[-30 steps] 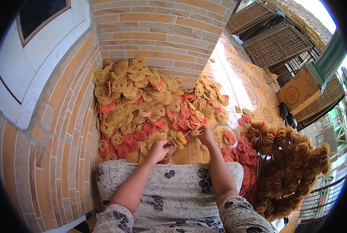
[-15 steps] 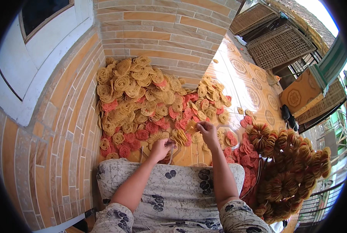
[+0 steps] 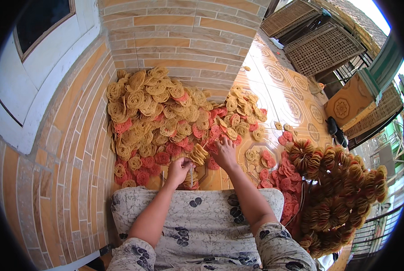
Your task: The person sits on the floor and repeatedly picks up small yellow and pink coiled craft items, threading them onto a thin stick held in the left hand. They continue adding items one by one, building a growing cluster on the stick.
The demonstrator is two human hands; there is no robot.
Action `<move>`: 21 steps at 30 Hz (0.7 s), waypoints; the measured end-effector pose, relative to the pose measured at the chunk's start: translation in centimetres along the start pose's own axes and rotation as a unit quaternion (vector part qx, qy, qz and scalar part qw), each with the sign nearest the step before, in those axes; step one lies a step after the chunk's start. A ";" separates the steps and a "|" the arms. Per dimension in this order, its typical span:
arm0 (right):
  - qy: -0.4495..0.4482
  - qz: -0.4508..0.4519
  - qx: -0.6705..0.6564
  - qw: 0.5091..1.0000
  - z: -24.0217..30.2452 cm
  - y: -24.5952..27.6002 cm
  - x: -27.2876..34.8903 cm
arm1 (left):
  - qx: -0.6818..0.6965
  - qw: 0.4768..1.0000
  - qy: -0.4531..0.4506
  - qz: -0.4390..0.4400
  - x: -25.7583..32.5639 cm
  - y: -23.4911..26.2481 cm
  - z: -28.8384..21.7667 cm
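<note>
A big heap of round, coiled yellow and red crackers (image 3: 161, 122) lies on the tiled floor against a brick pillar. My left hand (image 3: 179, 169) is closed on a thin stick that carries a short stack of yellow crackers (image 3: 198, 155). My right hand (image 3: 224, 151) rests palm down on loose crackers at the heap's near edge, fingers bent over one; whether it grips it I cannot tell. Both forearms reach out over my lap, covered by a pale patterned cloth (image 3: 202, 221).
Bundles of strung crackers (image 3: 337, 194) pile up at my right. A brick pillar (image 3: 179, 40) and a brick wall (image 3: 62, 149) close off the far and left sides. Patterned orange floor tiles (image 3: 283, 95) stretch to the right toward woven lattice panels (image 3: 319, 45).
My right hand has moved forward and slightly left onto the heap's edge. My left hand has stayed in place with the stick.
</note>
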State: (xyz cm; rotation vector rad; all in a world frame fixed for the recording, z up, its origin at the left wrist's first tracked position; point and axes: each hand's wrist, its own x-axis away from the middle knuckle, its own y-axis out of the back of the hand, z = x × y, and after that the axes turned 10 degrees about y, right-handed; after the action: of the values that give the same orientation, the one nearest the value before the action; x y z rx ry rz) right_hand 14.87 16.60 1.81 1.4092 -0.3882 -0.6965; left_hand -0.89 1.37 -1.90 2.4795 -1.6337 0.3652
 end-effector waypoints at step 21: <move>-0.133 -0.121 -0.514 0.839 0.4 2.5 -1.4 | 0.021 1.000 0.020 0.006 0.5 0.0 -1.3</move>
State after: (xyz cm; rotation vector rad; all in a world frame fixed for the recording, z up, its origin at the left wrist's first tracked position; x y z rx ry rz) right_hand 14.14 17.26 4.56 0.3241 -0.0020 -1.0934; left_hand -0.89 1.29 -0.51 2.4774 -1.6432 0.4518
